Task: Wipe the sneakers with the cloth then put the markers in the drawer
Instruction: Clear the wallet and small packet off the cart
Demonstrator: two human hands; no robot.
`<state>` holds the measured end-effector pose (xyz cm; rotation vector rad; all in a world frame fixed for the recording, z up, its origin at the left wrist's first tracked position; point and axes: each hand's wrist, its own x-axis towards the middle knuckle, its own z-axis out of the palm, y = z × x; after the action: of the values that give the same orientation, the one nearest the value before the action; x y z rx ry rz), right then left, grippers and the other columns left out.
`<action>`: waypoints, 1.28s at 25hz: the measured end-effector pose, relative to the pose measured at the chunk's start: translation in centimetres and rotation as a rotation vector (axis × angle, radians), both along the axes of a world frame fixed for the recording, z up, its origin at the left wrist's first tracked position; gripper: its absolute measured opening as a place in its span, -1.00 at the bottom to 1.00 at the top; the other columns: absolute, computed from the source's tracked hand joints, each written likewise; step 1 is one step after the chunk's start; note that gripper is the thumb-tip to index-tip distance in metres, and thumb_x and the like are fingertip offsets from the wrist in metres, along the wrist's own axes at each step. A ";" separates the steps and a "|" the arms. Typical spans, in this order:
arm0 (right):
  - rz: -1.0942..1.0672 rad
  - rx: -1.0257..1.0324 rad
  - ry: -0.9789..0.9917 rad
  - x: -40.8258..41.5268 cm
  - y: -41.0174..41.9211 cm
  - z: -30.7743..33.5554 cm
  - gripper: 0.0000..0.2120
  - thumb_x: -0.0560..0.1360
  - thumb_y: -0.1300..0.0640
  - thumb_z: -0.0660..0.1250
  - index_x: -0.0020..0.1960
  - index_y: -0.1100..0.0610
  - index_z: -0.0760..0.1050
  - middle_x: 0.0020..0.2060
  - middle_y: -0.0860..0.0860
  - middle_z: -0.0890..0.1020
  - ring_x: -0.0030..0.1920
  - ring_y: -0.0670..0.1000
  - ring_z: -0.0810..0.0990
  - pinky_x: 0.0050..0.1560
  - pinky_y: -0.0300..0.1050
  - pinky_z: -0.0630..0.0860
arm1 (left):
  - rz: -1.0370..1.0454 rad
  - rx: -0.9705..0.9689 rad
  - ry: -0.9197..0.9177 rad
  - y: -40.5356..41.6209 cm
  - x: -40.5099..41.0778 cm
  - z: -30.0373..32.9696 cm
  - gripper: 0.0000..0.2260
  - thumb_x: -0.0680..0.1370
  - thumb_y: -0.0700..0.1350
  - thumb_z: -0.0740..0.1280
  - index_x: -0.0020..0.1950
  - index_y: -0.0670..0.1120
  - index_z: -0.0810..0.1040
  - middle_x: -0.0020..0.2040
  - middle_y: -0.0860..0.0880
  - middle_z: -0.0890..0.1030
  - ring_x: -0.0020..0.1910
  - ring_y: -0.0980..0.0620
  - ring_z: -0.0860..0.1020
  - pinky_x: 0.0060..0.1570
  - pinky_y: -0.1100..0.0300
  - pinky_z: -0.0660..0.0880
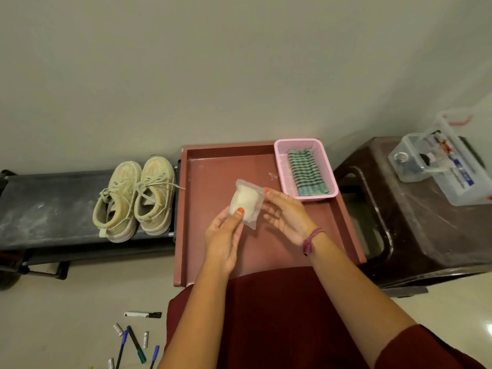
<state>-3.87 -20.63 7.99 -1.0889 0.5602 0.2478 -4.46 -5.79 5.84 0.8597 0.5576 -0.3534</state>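
A clear plastic packet (246, 201) with a folded white cloth inside is held above the open reddish-brown drawer (213, 161). My left hand (225, 235) grips its lower edge, thumb on the front. My right hand (286, 214) pinches the packet's upper right corner. A pair of beige lace-up sneakers (135, 198) stands on a dusty dark shoe rack (48, 203) to the left. Several markers (135, 339) and loose caps lie on the floor at the bottom left.
A pink basket (279, 166) holding a green checked cloth (306, 171) sits in the drawer's far right corner. A brown plastic stool (415, 230) on the right carries clear plastic boxes (442, 166). A pale wall runs behind everything. My maroon clothing fills the bottom centre.
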 end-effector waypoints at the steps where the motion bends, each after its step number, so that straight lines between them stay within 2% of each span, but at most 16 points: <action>1: -0.027 -0.049 -0.007 -0.2 -1.3 1.0 -0.84 0.51 0.09 0.36 0.07 0.07 0.55 -0.15 -0.04 0.64 -0.22 -0.13 0.55 -0.26 -0.29 0.49 | -0.036 0.005 -0.014 -0.8 -0.1 0.8 -0.75 0.48 -0.34 0.40 0.14 -0.21 0.55 -0.01 -0.14 0.67 -0.04 0.02 0.65 -0.03 0.27 0.60; 4: -0.009 -0.216 -0.045 -0.8 -4.7 3.9 -0.86 0.49 0.00 0.38 -0.04 0.05 0.60 -0.27 -0.07 0.61 -0.31 -0.16 0.49 -0.30 -0.31 0.43 | -0.166 0.037 -0.055 -3.2 -0.6 3.2 -0.79 0.47 -0.34 0.41 0.08 -0.18 0.56 -0.14 -0.07 0.70 -0.14 0.04 0.67 -0.09 0.27 0.61; 7: 0.012 -0.314 -0.083 -1.7 -7.7 6.0 -0.84 0.47 -0.01 0.40 -0.15 0.08 0.63 -0.35 -0.09 0.63 -0.36 -0.18 0.52 -0.34 -0.32 0.42 | -0.285 0.060 -0.112 -6.0 -1.0 5.5 -0.82 0.47 -0.33 0.40 0.04 -0.16 0.57 -0.18 -0.04 0.71 -0.20 0.07 0.67 -0.11 0.28 0.61; 12: -0.042 -0.319 -0.146 -3.5 -12.7 8.1 -0.75 0.46 0.10 0.42 0.01 0.28 0.63 -0.18 0.13 0.67 -0.22 -0.02 0.62 -0.22 -0.20 0.57 | -0.419 0.080 -0.168 -10.8 -1.4 8.0 -0.81 0.48 -0.29 0.41 0.08 -0.21 0.57 0.00 -0.18 0.67 -0.14 -0.01 0.67 -0.05 0.16 0.62; 14: -0.082 -0.328 -0.164 -4.3 -14.5 8.6 -0.78 0.48 0.14 0.39 0.00 0.29 0.62 -0.23 0.08 0.68 -0.25 -0.06 0.62 -0.22 -0.22 0.57 | -0.423 0.048 -0.160 -12.7 -1.5 8.5 -0.90 0.54 -0.19 0.37 0.04 -0.16 0.60 -0.02 -0.14 0.68 -0.12 -0.01 0.67 -0.05 0.12 0.63; 17: -0.136 -0.346 -0.173 -5.3 -16.9 9.3 -0.82 0.49 0.15 0.38 -0.02 0.26 0.62 -0.26 0.03 0.66 -0.26 -0.08 0.60 -0.23 -0.23 0.55 | -0.435 0.049 -0.157 -15.5 -1.7 8.8 -0.87 0.58 -0.14 0.31 0.06 -0.15 0.60 0.00 -0.11 0.68 -0.05 -0.06 0.67 0.00 0.05 0.61; 21: -0.264 -0.373 -0.144 -6.5 -19.6 10.0 -0.83 0.49 0.21 0.38 0.02 0.29 0.60 -0.25 0.06 0.62 -0.35 -0.11 0.56 -0.45 -0.31 0.46 | -0.435 0.131 -0.218 -19.1 -1.9 9.5 -0.89 0.60 -0.18 0.29 0.01 -0.14 0.60 -0.13 -0.04 0.68 -0.19 0.05 0.67 -0.17 0.11 0.64; 24: -0.305 -0.358 -0.132 -7.2 -21.8 10.5 -0.88 0.49 0.16 0.38 -0.02 0.19 0.62 -0.24 0.02 0.64 -0.32 -0.11 0.58 -0.44 -0.31 0.46 | -0.449 0.138 -0.218 -21.9 -1.7 9.8 -0.90 0.60 -0.15 0.28 0.02 -0.13 0.58 -0.12 -0.05 0.67 -0.19 0.02 0.67 -0.28 0.13 0.63; 27: -0.264 -0.378 -0.110 -8.3 -25.8 11.2 -0.81 0.47 0.13 0.41 0.06 0.13 0.62 -0.20 -0.03 0.67 -0.30 -0.16 0.60 -0.36 -0.30 0.51 | -0.513 0.101 -0.199 -25.1 -1.4 10.5 -0.91 0.60 -0.12 0.29 -0.01 -0.11 0.56 -0.11 -0.05 0.68 -0.14 -0.02 0.68 -0.17 0.10 0.64; 29: -0.224 -0.384 -0.086 -8.8 -27.5 11.8 -0.75 0.43 0.20 0.44 0.10 0.14 0.60 -0.16 -0.02 0.67 -0.31 -0.16 0.62 -0.33 -0.31 0.54 | -0.548 0.021 -0.200 -25.9 -1.0 11.1 -0.89 0.60 -0.10 0.29 0.02 -0.12 0.56 -0.10 -0.05 0.68 -0.10 -0.01 0.67 -0.05 0.07 0.62; 32: -0.307 -0.382 -0.103 -9.6 -31.0 12.9 -0.73 0.42 0.32 0.42 0.12 0.21 0.56 -0.16 0.05 0.66 -0.33 -0.15 0.63 -0.33 -0.34 0.55 | -0.717 -0.059 -0.267 -29.1 -0.9 11.7 -0.73 0.54 -0.17 0.37 0.24 -0.12 0.52 0.05 -0.07 0.65 0.02 -0.01 0.64 0.12 0.00 0.56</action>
<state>-13.44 -51.65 20.90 -1.3549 0.6894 -0.1909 -5.34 -34.92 17.52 1.0137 -0.0295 -0.8852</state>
